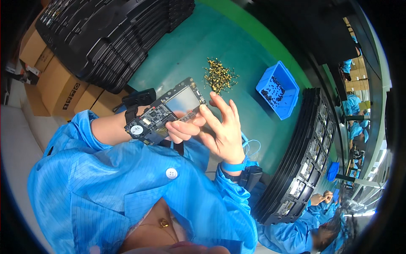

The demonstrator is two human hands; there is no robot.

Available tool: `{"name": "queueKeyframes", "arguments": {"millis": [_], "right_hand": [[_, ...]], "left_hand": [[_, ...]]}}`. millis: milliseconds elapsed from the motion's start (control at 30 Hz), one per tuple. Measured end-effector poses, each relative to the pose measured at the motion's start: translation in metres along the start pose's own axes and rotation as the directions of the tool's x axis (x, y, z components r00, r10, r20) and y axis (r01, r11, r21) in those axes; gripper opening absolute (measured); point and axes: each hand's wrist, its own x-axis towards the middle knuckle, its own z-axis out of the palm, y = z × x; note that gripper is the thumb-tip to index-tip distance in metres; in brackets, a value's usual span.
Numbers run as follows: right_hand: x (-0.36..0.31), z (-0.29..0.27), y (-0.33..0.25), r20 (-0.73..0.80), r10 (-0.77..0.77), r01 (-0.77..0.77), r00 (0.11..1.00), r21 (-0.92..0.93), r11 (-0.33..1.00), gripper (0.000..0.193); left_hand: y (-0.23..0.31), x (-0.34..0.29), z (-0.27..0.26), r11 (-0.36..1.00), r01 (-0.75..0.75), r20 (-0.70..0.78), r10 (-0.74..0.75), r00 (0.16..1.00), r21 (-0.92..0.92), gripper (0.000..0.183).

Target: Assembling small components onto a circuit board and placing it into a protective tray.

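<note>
A dark circuit board (pixel 157 115) with a silver rectangular plate and a round white sticker lies tilted in front of my chest. My left hand (pixel 184 128) grips it along its near edge, fingers curled round it. At the board's right end, my right hand (pixel 225 134) has its index fingertip against the edge, the other fingers stretched out and apart. Whether a tiny part sits under that fingertip cannot be made out. Just beyond the board, a loose pile of small gold-and-black parts (pixel 220 77) rests on the green mat (pixel 179 55).
A blue bin (pixel 291 100) holding small black pieces stands to the right. Black trays (pixel 114 46) are stacked at the far left beside cardboard boxes (pixel 63 91). Another tray stack (pixel 302 169) with boards is at right, near a co-worker's blue sleeve (pixel 283 237). A blue wrist strap (pixel 234 167) circles my right wrist.
</note>
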Motion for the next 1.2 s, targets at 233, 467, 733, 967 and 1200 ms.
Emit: {"name": "queueKeyframes", "arguments": {"millis": [233, 467, 733, 967, 1200], "right_hand": [[-0.012, 0.026, 0.003, -0.307, 0.064, 0.065, 0.95, 0.394, 0.917, 0.071], [-0.01, 0.024, -0.003, -0.225, 0.108, -0.067, 0.968, 0.18, 0.981, 0.066], [-0.014, 0.038, -0.021, -0.181, 0.509, -0.206, 0.841, 0.764, 0.611, 0.042], [0.003, 0.024, -0.04, -0.41, 0.437, -0.201, 0.801, 0.503, 0.84, 0.036], [-0.001, 0.024, -0.041, -0.391, 0.551, -0.194, 0.737, 0.659, 0.727, 0.018]], "left_hand": [[0.006, 0.001, 0.002, 0.993, -0.037, 0.003, 0.036, 0.999, 0.112, 0.026], [0.002, 0.004, 0.027, 0.836, -0.175, -0.326, 0.383, 0.864, 0.52, 0.027], [0.006, 0.027, 0.017, -0.258, 0.146, 0.194, 0.916, 0.352, 0.955, 0.037], [-0.002, 0.02, 0.054, -0.358, 0.364, 0.149, 0.858, 0.491, 0.86, 0.026], [-0.007, 0.021, 0.057, -0.366, 0.226, 0.195, 0.817, 0.543, 0.903, 0.02]]}}
